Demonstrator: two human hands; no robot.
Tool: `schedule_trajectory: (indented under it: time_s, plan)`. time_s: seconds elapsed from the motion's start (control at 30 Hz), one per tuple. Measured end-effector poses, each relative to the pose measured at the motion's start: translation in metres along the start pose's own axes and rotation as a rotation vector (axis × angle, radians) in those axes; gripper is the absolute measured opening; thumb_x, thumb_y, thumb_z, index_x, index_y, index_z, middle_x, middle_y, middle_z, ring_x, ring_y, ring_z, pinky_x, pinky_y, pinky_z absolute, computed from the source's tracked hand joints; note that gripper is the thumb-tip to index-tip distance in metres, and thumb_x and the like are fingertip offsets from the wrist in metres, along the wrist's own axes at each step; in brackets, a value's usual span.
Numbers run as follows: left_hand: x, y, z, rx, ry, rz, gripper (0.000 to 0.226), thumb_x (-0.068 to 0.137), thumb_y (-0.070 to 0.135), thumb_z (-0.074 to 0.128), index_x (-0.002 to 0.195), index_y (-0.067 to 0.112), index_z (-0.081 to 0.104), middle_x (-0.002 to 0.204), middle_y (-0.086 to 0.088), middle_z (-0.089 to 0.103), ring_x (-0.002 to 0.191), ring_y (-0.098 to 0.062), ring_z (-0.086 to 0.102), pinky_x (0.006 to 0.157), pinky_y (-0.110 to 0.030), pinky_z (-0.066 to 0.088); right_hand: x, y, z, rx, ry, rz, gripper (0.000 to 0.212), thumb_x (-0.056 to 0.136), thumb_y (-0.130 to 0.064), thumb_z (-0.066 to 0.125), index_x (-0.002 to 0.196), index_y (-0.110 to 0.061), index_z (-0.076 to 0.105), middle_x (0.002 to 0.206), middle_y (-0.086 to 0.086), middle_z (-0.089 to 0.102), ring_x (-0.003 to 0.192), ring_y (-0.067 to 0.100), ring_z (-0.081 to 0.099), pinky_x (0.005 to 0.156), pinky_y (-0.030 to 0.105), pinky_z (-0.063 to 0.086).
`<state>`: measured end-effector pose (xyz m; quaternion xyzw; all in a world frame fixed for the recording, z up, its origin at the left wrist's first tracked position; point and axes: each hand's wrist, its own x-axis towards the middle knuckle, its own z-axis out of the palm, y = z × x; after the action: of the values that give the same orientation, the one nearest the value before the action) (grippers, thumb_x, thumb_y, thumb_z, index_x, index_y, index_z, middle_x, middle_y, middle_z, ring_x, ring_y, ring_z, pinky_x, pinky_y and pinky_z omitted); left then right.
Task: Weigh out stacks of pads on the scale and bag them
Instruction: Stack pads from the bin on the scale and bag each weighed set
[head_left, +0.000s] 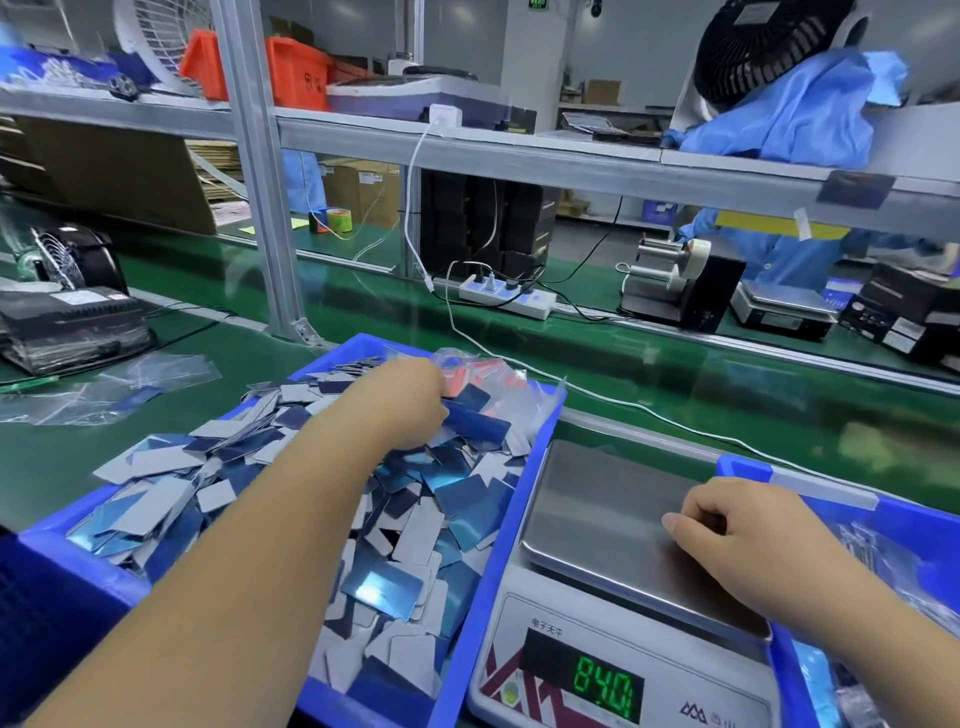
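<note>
Forearms fill the lower frame, the left one reaching up into the heap of pads (395, 499). These lie loose in the blue bin (498, 519) at lower centre, spilling over each other at all angles, some showing a glossy blue face and some a pale backing. They look thin, light and slick, likely to slide and fan apart, so a small stack is probably best pinched across its short edges and squared up before lifting.

At mid-frame the left hand (410, 410) has its fingers curled down among the pads; whether it grasps any I cannot tell. Lower right, the right hand (737, 530) rests loosely curled on the bare steel pan of the scale (613, 509), holding nothing. Its green display reads 840. Clear bags (104, 389) lie at left on the green belt (675, 374).
</note>
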<state>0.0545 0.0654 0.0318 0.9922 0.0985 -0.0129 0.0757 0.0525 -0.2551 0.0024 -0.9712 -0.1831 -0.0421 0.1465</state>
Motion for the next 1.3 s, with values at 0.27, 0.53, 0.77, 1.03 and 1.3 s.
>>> schedule_trajectory:
  time_s: [0.27, 0.53, 0.77, 1.03, 1.3]
  plan:
    - [-0.018, -0.005, -0.019, -0.148, -0.041, 0.096, 0.021, 0.095, 0.023, 0.057, 0.091, 0.003, 0.06, 0.08, -0.007, 0.052, 0.064, -0.022, 0.04, 0.059, -0.03, 0.032, 0.001, 0.0, 0.0, -0.008, -0.01, 0.0, 0.033, 0.091, -0.04, 0.06, 0.062, -0.025, 0.058, 0.069, -0.01, 0.059, 0.064, 0.003, 0.053, 0.054, 0.019, 0.032]
    - [-0.019, 0.006, 0.009, -0.082, -0.248, 0.073, 0.016, 0.087, 0.024, 0.064, 0.081, 0.011, 0.058, 0.074, -0.004, 0.054, 0.064, -0.023, 0.046, 0.059, -0.028, 0.036, 0.001, 0.0, 0.0, -0.013, -0.008, -0.008, 0.032, 0.091, -0.039, 0.06, 0.062, -0.025, 0.059, 0.066, -0.009, 0.06, 0.063, 0.002, 0.052, 0.052, 0.019, 0.031]
    - [-0.014, 0.016, 0.022, -0.065, -0.241, 0.039, 0.02, 0.083, 0.03, 0.068, 0.081, 0.017, 0.053, 0.081, 0.0, 0.055, 0.065, -0.016, 0.05, 0.055, -0.028, 0.037, 0.001, 0.0, 0.0, -0.022, -0.013, -0.01, 0.031, 0.091, -0.038, 0.06, 0.063, -0.024, 0.06, 0.067, -0.01, 0.06, 0.064, 0.001, 0.052, 0.053, 0.018, 0.029]
    - [-0.014, 0.019, 0.026, -0.241, -0.212, -0.002, 0.031, 0.073, 0.031, 0.082, 0.086, 0.02, 0.056, 0.091, 0.001, 0.06, 0.074, -0.016, 0.056, 0.061, -0.028, 0.044, 0.001, -0.001, 0.0, -0.029, -0.013, -0.012, 0.03, 0.091, -0.039, 0.06, 0.064, -0.025, 0.06, 0.067, -0.011, 0.06, 0.065, 0.0, 0.053, 0.053, 0.017, 0.03]
    - [-0.016, 0.016, 0.027, -0.384, -0.288, 0.0, 0.054, 0.072, 0.036, 0.086, 0.113, 0.023, 0.054, 0.091, 0.006, 0.058, 0.076, -0.017, 0.055, 0.067, -0.03, 0.041, 0.0, -0.002, -0.001, -0.024, -0.019, -0.012, 0.03, 0.09, -0.04, 0.06, 0.064, -0.025, 0.06, 0.07, -0.011, 0.061, 0.065, 0.0, 0.053, 0.054, 0.016, 0.03]
